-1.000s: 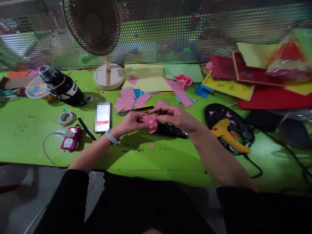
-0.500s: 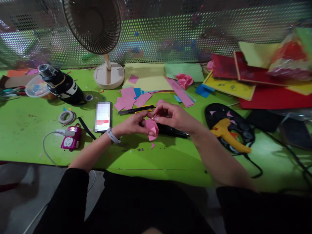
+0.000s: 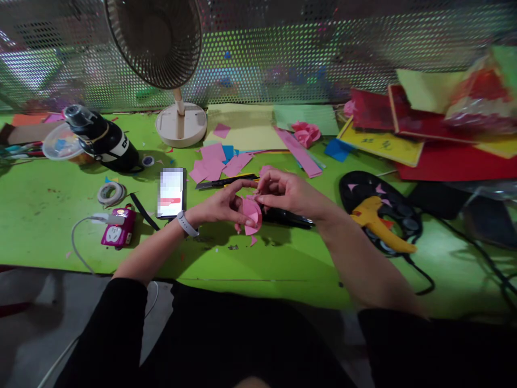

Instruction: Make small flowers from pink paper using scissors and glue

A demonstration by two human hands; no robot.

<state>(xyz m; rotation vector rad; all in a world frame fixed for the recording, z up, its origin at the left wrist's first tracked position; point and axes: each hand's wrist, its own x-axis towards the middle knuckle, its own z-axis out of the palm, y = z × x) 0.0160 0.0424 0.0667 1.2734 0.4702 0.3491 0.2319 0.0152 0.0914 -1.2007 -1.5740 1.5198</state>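
Between my two hands is a curved piece of pink paper (image 3: 252, 213). My left hand (image 3: 226, 205) pinches it from the left, the thumb along its lower part. At its upper edge the fingertips of my right hand (image 3: 285, 189) are pressed together on the same paper. A black object (image 3: 286, 217), partly hidden, lies on the table under my right wrist. Just beyond my fingers rests a utility knife (image 3: 226, 182). Several loose pink paper pieces (image 3: 212, 161) are scattered behind it, and a folded pink paper flower (image 3: 306, 134) sits farther back.
On the left are a phone (image 3: 171, 193), a tape roll (image 3: 111, 193), a purple power adapter (image 3: 118, 229) and a black bottle (image 3: 103, 141). A fan (image 3: 180, 125) stands at the back. To the right, a yellow glue gun (image 3: 382, 223) lies on a black holder, near stacked red and yellow sheets (image 3: 444, 161).
The pink paper has turned slightly in my fingers, showing more of its flat face. My left fingers have shifted a little around it; my right hand stays at its upper edge.
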